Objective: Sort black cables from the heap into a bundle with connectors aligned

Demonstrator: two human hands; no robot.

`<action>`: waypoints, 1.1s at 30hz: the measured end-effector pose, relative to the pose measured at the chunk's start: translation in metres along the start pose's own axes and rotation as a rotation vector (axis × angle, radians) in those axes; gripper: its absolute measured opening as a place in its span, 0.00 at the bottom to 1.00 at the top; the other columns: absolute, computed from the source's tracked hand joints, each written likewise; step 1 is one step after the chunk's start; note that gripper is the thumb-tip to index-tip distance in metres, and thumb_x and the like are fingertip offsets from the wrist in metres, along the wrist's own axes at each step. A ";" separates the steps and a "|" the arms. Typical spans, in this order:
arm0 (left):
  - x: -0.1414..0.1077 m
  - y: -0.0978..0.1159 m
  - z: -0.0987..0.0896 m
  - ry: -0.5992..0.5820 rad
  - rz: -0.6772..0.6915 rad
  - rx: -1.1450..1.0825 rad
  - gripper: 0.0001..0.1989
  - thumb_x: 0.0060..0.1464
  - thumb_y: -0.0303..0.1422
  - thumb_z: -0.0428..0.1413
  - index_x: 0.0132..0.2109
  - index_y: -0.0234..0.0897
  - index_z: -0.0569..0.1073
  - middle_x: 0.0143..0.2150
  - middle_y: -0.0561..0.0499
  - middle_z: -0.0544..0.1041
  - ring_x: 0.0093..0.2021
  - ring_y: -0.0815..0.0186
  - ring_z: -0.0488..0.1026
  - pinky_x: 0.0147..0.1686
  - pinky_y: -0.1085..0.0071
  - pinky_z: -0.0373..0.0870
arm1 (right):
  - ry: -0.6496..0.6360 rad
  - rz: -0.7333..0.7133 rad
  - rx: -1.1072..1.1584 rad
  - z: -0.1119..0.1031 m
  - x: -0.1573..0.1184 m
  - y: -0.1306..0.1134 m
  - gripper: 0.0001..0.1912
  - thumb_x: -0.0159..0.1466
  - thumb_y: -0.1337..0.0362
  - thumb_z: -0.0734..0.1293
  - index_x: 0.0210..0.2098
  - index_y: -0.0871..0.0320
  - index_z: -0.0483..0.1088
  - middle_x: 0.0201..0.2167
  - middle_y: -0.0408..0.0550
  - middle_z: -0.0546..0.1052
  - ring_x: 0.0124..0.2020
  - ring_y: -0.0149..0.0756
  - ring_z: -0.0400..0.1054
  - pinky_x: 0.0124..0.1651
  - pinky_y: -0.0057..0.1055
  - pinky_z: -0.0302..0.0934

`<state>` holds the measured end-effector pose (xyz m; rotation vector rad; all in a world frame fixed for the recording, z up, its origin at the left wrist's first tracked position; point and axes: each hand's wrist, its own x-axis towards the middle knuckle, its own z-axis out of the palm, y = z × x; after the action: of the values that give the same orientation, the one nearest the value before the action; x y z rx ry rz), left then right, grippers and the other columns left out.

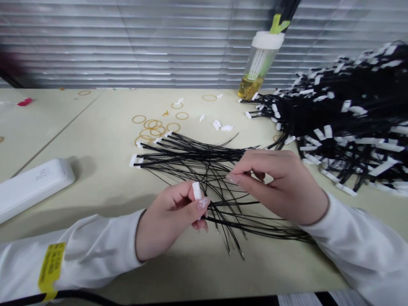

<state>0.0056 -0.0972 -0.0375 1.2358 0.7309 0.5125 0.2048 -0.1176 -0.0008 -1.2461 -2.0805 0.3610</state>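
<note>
White plastic connector (pixel 196 191) pinched upright in the left hand (pixel 167 223), between thumb and fingertips, long axis near vertical. Left wrist angled toward the lower left, white sleeve (pixel 79 255) trailing off the frame edge. Right-hand fingertips (pixel 234 178) drawn narrow among black wires (pixel 204 170), any hold on a wire impossible to tell. Right hand (pixel 280 187) arched at centre right. Wires fanned left to right across the pale table (pixel 95 140), white connector ends leftmost. Larger black wire heap (pixel 344 114) at upper right; rubber bands (pixel 153 127) above the fan.

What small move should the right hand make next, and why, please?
Probably the right hand should pick up one black wire, since the left hand holds a white connector and the right hand seems empty, just above the wires.
</note>
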 end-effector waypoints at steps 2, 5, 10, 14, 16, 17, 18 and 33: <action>0.000 0.000 0.000 -0.019 0.003 0.036 0.13 0.51 0.39 0.53 0.27 0.34 0.63 0.22 0.56 0.63 0.22 0.74 0.64 0.24 0.76 0.64 | -0.018 -0.044 -0.021 0.003 0.000 0.000 0.05 0.57 0.70 0.62 0.27 0.60 0.69 0.23 0.43 0.70 0.25 0.24 0.61 0.29 0.22 0.56; 0.000 0.000 0.001 -0.053 0.009 0.061 0.12 0.51 0.38 0.51 0.26 0.34 0.62 0.22 0.56 0.61 0.23 0.74 0.61 0.23 0.77 0.64 | -0.039 -0.096 -0.024 0.010 0.000 -0.001 0.06 0.58 0.71 0.61 0.29 0.61 0.71 0.24 0.45 0.70 0.27 0.25 0.61 0.30 0.23 0.56; -0.002 -0.001 0.002 -0.107 0.006 0.090 0.11 0.52 0.36 0.50 0.26 0.35 0.61 0.22 0.57 0.58 0.22 0.74 0.58 0.21 0.77 0.63 | -0.021 -0.115 -0.005 0.022 -0.002 -0.004 0.09 0.58 0.72 0.60 0.28 0.62 0.72 0.24 0.46 0.68 0.27 0.26 0.60 0.29 0.23 0.55; -0.003 0.001 0.002 -0.139 0.011 0.113 0.12 0.52 0.36 0.50 0.25 0.35 0.60 0.21 0.57 0.58 0.22 0.74 0.57 0.20 0.77 0.62 | 0.022 -0.122 0.019 0.029 -0.003 -0.005 0.10 0.58 0.73 0.59 0.26 0.63 0.71 0.24 0.46 0.67 0.27 0.26 0.60 0.30 0.24 0.55; -0.002 0.002 0.003 -0.145 0.010 0.115 0.12 0.52 0.36 0.50 0.25 0.35 0.60 0.21 0.57 0.58 0.22 0.74 0.57 0.20 0.78 0.62 | 0.045 -0.115 0.020 0.030 -0.001 -0.005 0.10 0.58 0.73 0.59 0.26 0.63 0.70 0.25 0.46 0.67 0.27 0.26 0.60 0.30 0.24 0.56; -0.002 0.002 0.003 -0.144 0.006 0.117 0.13 0.52 0.37 0.50 0.24 0.35 0.60 0.21 0.57 0.57 0.22 0.74 0.57 0.20 0.78 0.62 | 0.059 -0.108 0.006 0.029 0.000 -0.004 0.09 0.58 0.73 0.59 0.26 0.62 0.70 0.25 0.46 0.67 0.28 0.26 0.61 0.31 0.24 0.57; -0.001 0.002 0.003 -0.139 0.000 0.115 0.13 0.52 0.38 0.50 0.24 0.35 0.60 0.21 0.57 0.58 0.21 0.74 0.58 0.20 0.78 0.62 | 0.080 -0.104 -0.025 0.027 0.000 -0.004 0.08 0.58 0.72 0.60 0.27 0.62 0.70 0.26 0.47 0.68 0.29 0.27 0.62 0.32 0.25 0.58; 0.002 -0.007 -0.006 -0.039 0.068 -0.061 0.11 0.51 0.38 0.53 0.29 0.34 0.64 0.27 0.55 0.66 0.24 0.74 0.67 0.25 0.75 0.66 | -0.367 0.024 -0.175 0.003 -0.007 -0.010 0.10 0.60 0.62 0.60 0.28 0.58 0.71 0.26 0.44 0.69 0.27 0.27 0.60 0.30 0.25 0.50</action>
<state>0.0028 -0.0938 -0.0455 1.2134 0.6372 0.5610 0.1985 -0.1280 -0.0007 -1.3912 -2.4527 0.4549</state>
